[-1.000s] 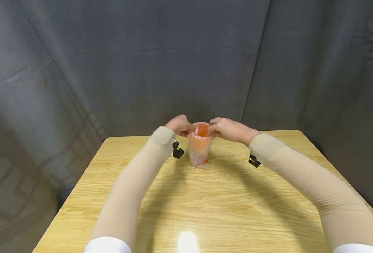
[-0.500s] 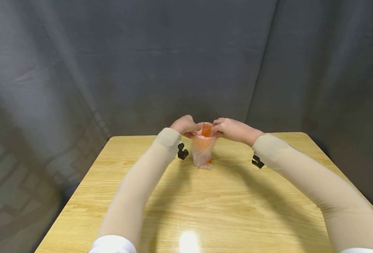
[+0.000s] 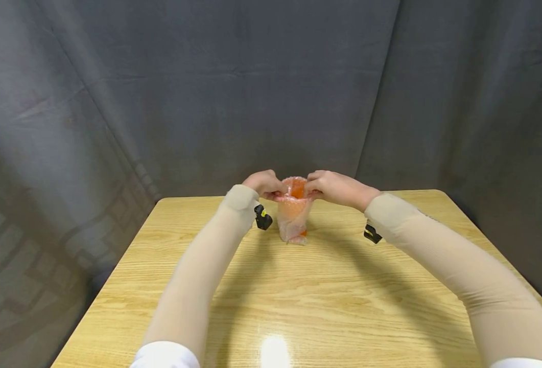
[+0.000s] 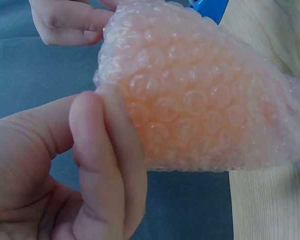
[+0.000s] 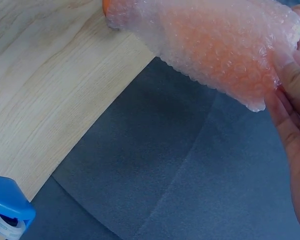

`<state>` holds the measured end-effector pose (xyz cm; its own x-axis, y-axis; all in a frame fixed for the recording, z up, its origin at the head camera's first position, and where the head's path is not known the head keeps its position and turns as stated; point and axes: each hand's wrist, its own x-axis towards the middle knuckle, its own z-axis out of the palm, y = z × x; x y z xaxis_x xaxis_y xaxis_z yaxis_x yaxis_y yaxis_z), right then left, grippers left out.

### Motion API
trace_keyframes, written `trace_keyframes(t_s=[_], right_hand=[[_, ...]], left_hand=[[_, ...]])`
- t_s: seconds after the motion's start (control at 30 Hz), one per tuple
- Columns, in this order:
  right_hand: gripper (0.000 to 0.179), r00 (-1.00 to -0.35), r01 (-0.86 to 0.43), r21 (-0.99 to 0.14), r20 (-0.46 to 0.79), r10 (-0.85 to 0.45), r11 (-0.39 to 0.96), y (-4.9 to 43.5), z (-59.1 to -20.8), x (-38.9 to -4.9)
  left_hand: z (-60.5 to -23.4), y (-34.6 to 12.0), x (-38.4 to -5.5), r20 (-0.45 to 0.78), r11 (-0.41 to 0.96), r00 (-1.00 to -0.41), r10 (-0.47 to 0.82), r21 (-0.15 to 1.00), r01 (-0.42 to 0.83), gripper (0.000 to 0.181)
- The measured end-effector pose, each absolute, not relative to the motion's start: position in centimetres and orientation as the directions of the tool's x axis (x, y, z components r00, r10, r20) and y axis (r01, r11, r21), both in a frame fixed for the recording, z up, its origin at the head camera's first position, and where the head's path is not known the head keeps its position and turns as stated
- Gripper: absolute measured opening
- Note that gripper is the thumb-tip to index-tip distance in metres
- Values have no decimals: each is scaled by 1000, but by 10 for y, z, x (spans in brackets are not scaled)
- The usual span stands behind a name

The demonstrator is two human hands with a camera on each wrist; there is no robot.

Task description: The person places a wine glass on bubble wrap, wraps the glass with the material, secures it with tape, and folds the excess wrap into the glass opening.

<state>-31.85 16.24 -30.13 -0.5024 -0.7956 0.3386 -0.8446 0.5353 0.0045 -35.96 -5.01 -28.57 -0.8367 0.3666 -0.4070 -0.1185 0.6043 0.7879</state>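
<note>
A sheet of bubble wrap (image 3: 292,217) stands upright like a sleeve near the table's far edge, wrapped around an orange object (image 3: 298,189) that shows through its open top. A bit of orange also peeks out low on its right side. On the left of the top rim, my left hand (image 3: 265,184) pinches the wrap between thumb and fingers. My right hand (image 3: 337,190) pinches the same rim from the right. Close up, the left wrist view shows rows of bubbles (image 4: 190,95) with orange behind them. The object's full shape is hidden by the wrap.
A blue tape dispenser (image 5: 10,205) with a roll shows at the lower left of the right wrist view, close to the table's edge. The wooden table (image 3: 335,306) ends just behind the wrap, where a grey curtain (image 3: 252,102) hangs.
Both hands keep their grip on the wrap's top rim, with only slight finger shifts. The head view has swayed a little; the wrap stays in place on the table.
</note>
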Motion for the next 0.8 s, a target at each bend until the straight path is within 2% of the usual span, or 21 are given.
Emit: trace_keyframes(t_s=[0.27,0.43,0.63,0.8], right_hand=[[11,-522,-840,-41,333,-785,541,165,-300,-318],[15,-562,-822,-106,313,-766,560,170,-300,-315],[19,-616,-787,-183,283,-735,589,175,-296,-313],[18,-620,-785,-218,298,-726,580,178,-292,-312]], left_hand=[[-283,-54,-354,-373,582,-852,366,806,-103,13],[-284,-52,-352,-372,552,-847,378,826,-116,14],[-278,-53,-351,-354,607,-853,383,792,-56,24],[-267,-60,-349,-325,631,-864,385,776,-11,30]])
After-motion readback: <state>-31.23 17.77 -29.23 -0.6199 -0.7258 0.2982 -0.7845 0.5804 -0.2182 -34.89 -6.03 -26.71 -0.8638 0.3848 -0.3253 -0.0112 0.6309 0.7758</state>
